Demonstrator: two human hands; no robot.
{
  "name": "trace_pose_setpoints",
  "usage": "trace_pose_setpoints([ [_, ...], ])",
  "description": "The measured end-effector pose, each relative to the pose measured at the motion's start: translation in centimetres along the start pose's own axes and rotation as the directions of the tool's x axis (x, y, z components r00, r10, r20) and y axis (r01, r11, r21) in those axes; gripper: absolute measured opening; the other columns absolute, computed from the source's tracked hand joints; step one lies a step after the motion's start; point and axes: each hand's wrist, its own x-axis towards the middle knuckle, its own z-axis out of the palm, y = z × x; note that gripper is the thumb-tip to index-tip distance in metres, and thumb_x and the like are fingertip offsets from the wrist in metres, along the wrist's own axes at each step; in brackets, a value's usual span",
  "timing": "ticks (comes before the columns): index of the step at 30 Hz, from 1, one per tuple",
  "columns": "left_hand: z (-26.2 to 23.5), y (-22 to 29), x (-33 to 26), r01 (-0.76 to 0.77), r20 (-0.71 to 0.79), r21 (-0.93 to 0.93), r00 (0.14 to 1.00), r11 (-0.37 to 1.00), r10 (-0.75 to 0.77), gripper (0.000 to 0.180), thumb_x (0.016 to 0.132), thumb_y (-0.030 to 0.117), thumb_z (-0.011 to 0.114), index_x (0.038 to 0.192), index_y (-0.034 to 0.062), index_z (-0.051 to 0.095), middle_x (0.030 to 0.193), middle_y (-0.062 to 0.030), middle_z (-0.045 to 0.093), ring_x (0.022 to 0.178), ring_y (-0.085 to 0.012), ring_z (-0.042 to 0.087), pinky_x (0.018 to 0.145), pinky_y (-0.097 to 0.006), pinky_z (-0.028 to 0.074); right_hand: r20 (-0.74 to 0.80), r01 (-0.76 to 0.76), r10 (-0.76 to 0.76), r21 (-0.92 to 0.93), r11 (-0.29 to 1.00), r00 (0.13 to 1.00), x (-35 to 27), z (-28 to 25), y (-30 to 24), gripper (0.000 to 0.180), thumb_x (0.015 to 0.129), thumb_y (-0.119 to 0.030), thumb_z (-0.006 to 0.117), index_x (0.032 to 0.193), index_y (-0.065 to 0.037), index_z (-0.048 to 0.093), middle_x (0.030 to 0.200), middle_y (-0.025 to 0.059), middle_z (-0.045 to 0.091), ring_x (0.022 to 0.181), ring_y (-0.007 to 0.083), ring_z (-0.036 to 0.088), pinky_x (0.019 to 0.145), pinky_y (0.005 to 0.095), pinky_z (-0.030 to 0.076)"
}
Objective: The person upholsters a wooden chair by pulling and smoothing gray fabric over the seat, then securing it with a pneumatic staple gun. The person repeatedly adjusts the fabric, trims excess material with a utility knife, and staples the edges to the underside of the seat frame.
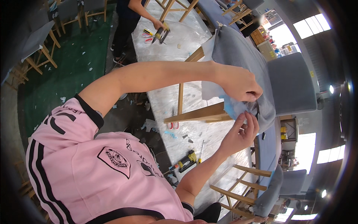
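A chair with pale wooden legs [201, 114] lies tipped over on the plastic-covered worktable, its seat and back wrapped in grey fabric [238, 48]. My left hand [238, 82] reaches across from above, closed in a fist on the fabric near the seat's edge. Just below it, my right hand [242, 136] has its fingers curled and pinched at the same loose edge; the fingertips partly hide what they grip. Light blue and white padding [232, 106] shows between the hands and the wooden frame.
On the worktable [194, 138] lie a yellow-and-black staple gun [185, 161], a screwdriver [201, 151] and red-handled scissors [173, 124]. At the far side a co-worker's hand [158, 24] holds another staple gun [161, 33]. More grey chairs [246, 186] stand around; scraps litter the green floor [84, 71].
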Motion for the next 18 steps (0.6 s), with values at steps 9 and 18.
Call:
trace_pose_setpoints([
  [9,-0.4,-1.5,2.8,0.163,-0.067,-0.107,0.983,0.981,-0.171,0.034,0.107,0.034,0.045,0.114,0.0042,0.061,0.098,-0.0172,0.073,0.094,-0.0385,0.069,0.084,-0.047,0.051,0.263,-0.249,0.316,-0.260,0.933,0.911,-1.7,-1.5,-1.8,0.032,0.084,-0.009,0.084,0.114,-0.007,0.075,0.097,0.0063,0.068,0.068,0.0117,0.055,0.053,0.0262,0.040],
  [18,-1.6,-3.0,3.7,0.376,0.117,-0.168,0.925,0.911,-0.361,0.037,0.104,0.036,0.050,0.120,0.0061,0.063,0.116,-0.0125,0.069,0.101,-0.0275,0.065,0.087,-0.040,0.049,0.409,0.483,-0.316,-0.416,0.770,0.856,4.2,-2.1,-3.8,0.037,0.074,-0.009,0.085,0.110,-0.009,0.074,0.136,0.0067,0.061,0.119,0.0331,0.060,0.102,0.0472,0.048],
])
